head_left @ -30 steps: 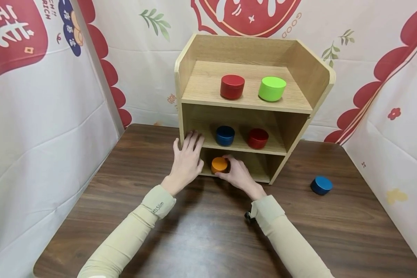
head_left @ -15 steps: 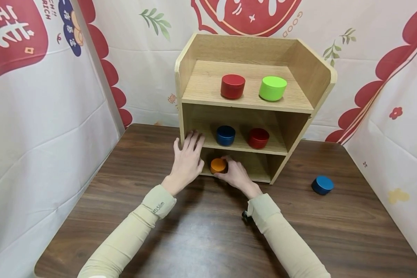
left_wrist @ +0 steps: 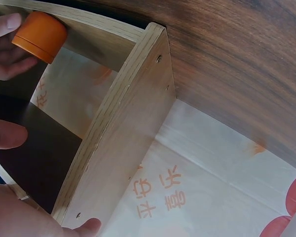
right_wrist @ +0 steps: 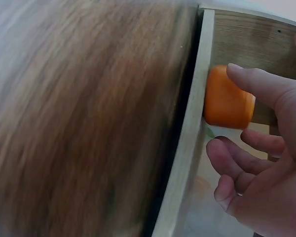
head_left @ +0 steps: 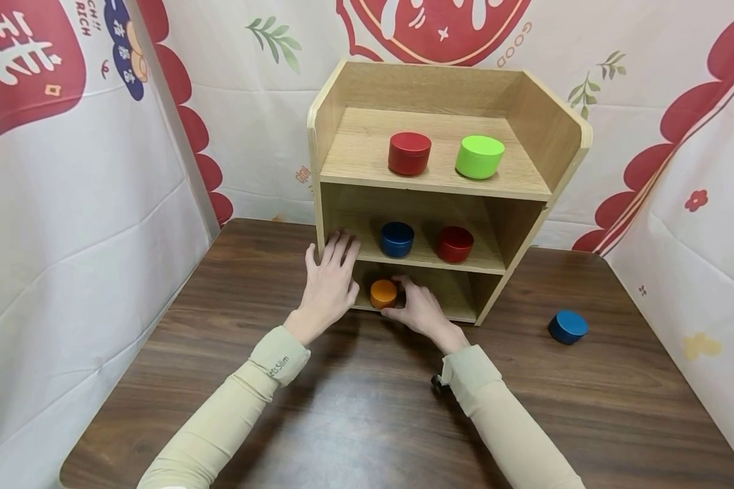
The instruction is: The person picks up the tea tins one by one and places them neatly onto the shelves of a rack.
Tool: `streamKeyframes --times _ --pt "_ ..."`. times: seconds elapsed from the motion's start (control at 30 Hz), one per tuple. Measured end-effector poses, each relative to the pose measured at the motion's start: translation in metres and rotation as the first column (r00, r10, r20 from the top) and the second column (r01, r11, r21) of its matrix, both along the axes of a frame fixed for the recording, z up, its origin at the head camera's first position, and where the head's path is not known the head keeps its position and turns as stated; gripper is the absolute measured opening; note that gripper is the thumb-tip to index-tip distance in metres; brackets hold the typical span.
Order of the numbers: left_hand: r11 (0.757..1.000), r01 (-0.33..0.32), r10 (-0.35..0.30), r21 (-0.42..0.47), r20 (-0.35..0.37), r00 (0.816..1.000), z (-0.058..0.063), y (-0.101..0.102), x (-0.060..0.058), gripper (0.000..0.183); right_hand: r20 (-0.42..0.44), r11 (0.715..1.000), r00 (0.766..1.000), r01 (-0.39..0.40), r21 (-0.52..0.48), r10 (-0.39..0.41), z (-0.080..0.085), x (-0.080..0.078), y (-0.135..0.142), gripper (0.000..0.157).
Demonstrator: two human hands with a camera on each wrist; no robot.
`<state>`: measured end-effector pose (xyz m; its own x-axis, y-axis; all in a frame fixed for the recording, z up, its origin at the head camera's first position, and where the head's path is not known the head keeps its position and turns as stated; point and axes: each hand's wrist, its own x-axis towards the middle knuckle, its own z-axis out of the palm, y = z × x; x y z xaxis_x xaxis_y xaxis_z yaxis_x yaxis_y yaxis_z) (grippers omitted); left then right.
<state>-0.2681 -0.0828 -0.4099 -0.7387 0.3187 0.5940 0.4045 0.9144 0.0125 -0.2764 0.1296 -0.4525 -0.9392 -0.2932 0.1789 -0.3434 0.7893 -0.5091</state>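
A small orange tin [head_left: 383,294] stands at the left front of the lowest level of a wooden shelf [head_left: 434,190]. My right hand [head_left: 418,307] reaches around its right side, thumb in front and fingers behind. In the right wrist view the thumb tip meets the tin's edge, while the fingertips [right_wrist: 219,148] sit slightly apart from it. At the shelf's left side panel [left_wrist: 123,118], my left hand [head_left: 329,282] rests with fairly straight fingers, one outside the panel and the others inside at the middle level.
The top level holds a red tin [head_left: 409,153] and a green tin [head_left: 480,157]. On the middle level are a dark blue tin [head_left: 397,240] and another red tin [head_left: 455,244]. A blue tin [head_left: 567,327] lies on the brown table [head_left: 367,421], right of the shelf.
The orange tin has shifted slightly left. My right hand moved left with it, then eased back a little to the right, away from the tin. My left hand stays put.
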Motion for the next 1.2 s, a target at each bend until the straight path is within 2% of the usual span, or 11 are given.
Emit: streamKeyframes --times 0.23,0.63,0.77,1.0,1.1,1.2 --pt "1.0 -0.005 0.005 -0.008 -0.001 1.0 -0.001 0.0 0.0 0.075 0.013 1.0 1.0 -0.015 -0.023 0.015 0.009 0.015 0.016 0.071" --pt "1.0 0.003 -0.003 -0.003 0.008 1.0 -0.001 0.001 0.002 0.075 0.032 0.992 0.997 -0.066 -0.104 0.07 0.023 0.05 0.063 0.045" --pt "1.0 0.005 -0.005 0.001 0.006 1.0 -0.001 0.002 0.002 0.075 0.045 0.995 0.998 -0.039 -0.093 0.043 0.029 0.06 0.085 0.044" --pt "1.0 0.008 -0.008 0.005 0.01 1.0 0.0 0.002 0.002 0.074 0.035 1.0 0.999 -0.012 -0.006 0.012 0.043 0.075 0.137 0.042" --pt "1.0 0.006 -0.006 0.005 0.006 1.0 0.0 0.002 0.001 0.074 0.034 0.999 0.999 0.036 0.016 -0.037 0.051 0.079 0.16 0.044" --pt "1.0 0.001 -0.001 0.006 -0.005 1.0 0.0 0.001 0.001 0.073 -0.044 0.991 0.99 0.132 0.029 -0.13 0.053 0.078 0.18 0.047"
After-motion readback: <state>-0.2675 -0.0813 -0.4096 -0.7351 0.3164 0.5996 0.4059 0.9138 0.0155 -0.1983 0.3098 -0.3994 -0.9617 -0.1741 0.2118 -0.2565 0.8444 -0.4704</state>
